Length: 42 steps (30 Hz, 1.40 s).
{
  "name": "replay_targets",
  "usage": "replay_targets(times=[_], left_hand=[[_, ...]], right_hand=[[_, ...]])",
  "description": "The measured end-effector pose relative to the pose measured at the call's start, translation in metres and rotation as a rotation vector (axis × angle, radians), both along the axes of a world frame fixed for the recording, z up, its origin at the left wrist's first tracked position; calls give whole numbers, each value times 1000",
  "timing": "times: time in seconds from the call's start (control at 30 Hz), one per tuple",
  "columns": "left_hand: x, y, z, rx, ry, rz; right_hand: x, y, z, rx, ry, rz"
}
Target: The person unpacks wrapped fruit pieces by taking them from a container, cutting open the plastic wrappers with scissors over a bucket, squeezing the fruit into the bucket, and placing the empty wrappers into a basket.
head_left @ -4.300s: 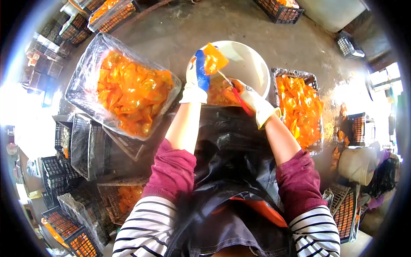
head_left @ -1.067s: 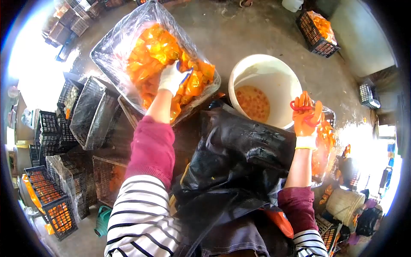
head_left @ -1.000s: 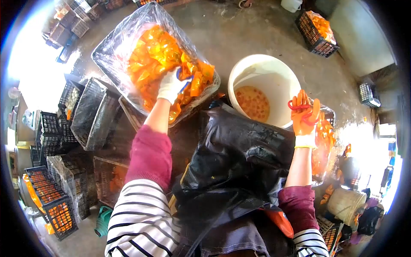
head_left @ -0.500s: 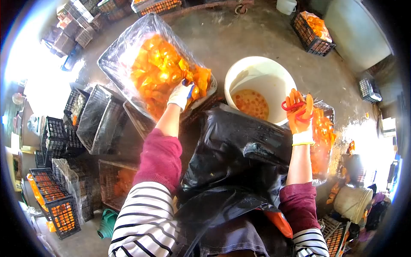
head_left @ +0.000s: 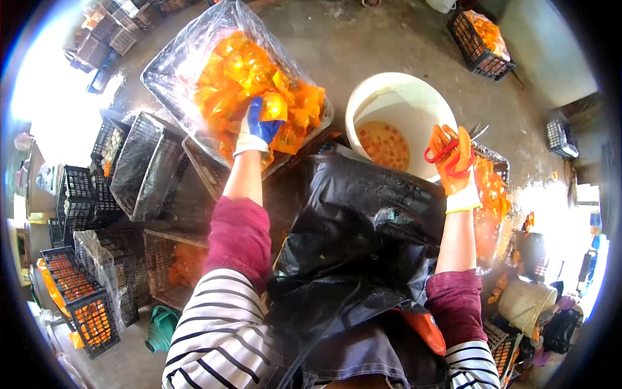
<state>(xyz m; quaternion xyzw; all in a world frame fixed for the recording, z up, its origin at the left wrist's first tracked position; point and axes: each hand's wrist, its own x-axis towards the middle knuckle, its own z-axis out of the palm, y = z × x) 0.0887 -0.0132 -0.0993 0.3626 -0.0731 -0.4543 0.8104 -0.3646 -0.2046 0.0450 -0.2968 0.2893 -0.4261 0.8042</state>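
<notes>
My left hand (head_left: 254, 128), in a blue and white glove, is closed on a shiny orange plastic packet (head_left: 273, 107). It is over a plastic-lined crate (head_left: 170, 83) heaped with orange packets (head_left: 236, 68). My right hand (head_left: 459, 170), in an orange glove, has its fingers in the red handles of a pair of scissors (head_left: 435, 154), whose blades point up and away to the right. Just left of that hand stands a white bucket (head_left: 414, 97) holding cloudy liquid with orange round pieces (head_left: 383, 145). Right of it, a crate (head_left: 505, 170) holds more orange packets (head_left: 489, 194).
A black plastic apron (head_left: 363, 214) covers my lap. Dark crates (head_left: 139, 172) stand on the left, one with orange contents (head_left: 79, 305) lower down. A green plastic object (head_left: 162, 329) lies on the floor. Another filled crate (head_left: 481, 45) stands at the upper right.
My left hand has turned and lifted a packet from the heap, moving slightly left. My right hand stays beside the bucket with the scissors, its fingers tilted differently. The view has shifted slightly.
</notes>
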Motion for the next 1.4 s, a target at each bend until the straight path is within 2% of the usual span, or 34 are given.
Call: replay_targets(times=[0.03, 0.1, 0.23, 0.27, 0.3, 0.33, 0.4, 0.47, 0.5, 0.53, 0.63, 0.67, 0.73, 0.77, 0.83, 0.9, 0.97, 1.07, 1.13, 1.2, 1.23, 1.27, 1.3, 1.37, 1.4], left_hand=[[16, 2, -28, -159, -118, -47], [-13, -5, 24, -178, -267, -68], [-42, -38, 58, 183, -1107, -68], [-60, -51, 76, 266, -1164, -72], [-78, -64, 94, 348, -1221, -78], [-108, -74, 127, 425, -1127, -93], [-163, -86, 175, 281, -1295, -33], [-202, -110, 184, -35, -358, -184], [-210, -114, 177, -2, -419, -185], [-215, -120, 165, -40, -320, -229], [-215, -138, 113, -160, -45, -274], [-213, -140, 105, -165, -12, -291], [-207, -145, 104, -186, 45, -319], [-210, -144, 108, -170, -52, -321], [-212, -139, 120, -226, -122, -409], [-218, -136, 135, -253, -141, -467], [-226, -134, 144, -250, -113, -493], [-226, -137, 143, -237, -114, -528], [-225, -140, 140, -233, -84, -546], [-224, -143, 137, -187, -3, -510], [-225, -145, 137, -144, 62, -465], [-226, -146, 138, -101, 127, -422], [-229, -144, 138, -28, 74, -410], [-239, -132, 151, 118, -34, -378], [-231, -134, 133, 61, -355, -402]], right_hand=[[-1, 0, 0, -15, 23, 14], [-1, 2, -1, -36, 46, 33], [8, 14, -2, -159, 105, -9], [9, 14, -4, -218, 136, -43], [3, 2, -17, -223, 176, 85], [2, 5, -16, -233, 235, 136], [1, 7, -19, -249, 294, 203], [6, 12, -16, -245, 267, 237], [10, 15, -6, -220, 519, 227], [12, 7, -32, -254, 400, 173], [9, 18, -27, -76, 193, 163], [8, 19, -32, -309, 391, 207], [14, 12, -42, -793, 777, 294], [20, 12, -46, -574, 557, 322], [23, 18, -31, -459, 542, 388], [25, 24, -8, -503, 615, 444], [24, 25, -1, -710, 774, 491], [26, 24, -22, -192, 223, 399], [20, 17, -21, -82, 351, 440], [19, 17, -14, -247, 657, 480], [24, 22, -2, -471, 898, 490], [24, 21, -4, -556, 941, 455], [24, 20, -7, -639, 987, 417], [21, 5, -46, -523, 685, 275], [23, 0, -53, -465, 689, 305]])
